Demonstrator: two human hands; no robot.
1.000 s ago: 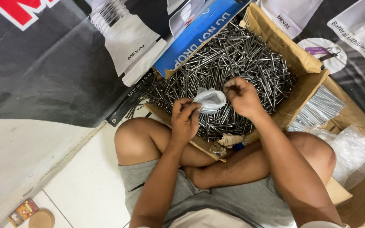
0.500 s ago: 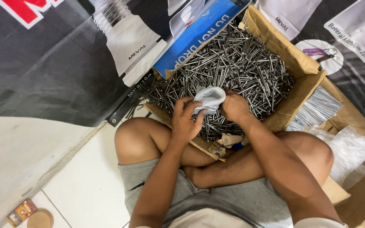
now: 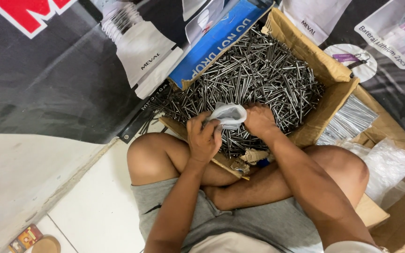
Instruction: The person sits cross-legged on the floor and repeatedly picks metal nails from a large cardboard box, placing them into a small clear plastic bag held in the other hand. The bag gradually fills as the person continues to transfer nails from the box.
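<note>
A cardboard box full of long steel nails lies in front of my crossed legs. My left hand grips a small clear plastic bag at its left side, just above the nails. My right hand is closed at the bag's right edge, knuckles up, resting on the nails; whether it holds nails is hidden. The bag's mouth sits between the two hands.
A printed dark banner covers the floor at the left and top. A bundle of nails in clear wrap and crumpled plastic bags lie in another carton at the right. A small tin and lid sit at the bottom left.
My right hand has drawn back from the nail pile toward the bag. Both hands and the bag have shifted slightly nearer to my legs.
</note>
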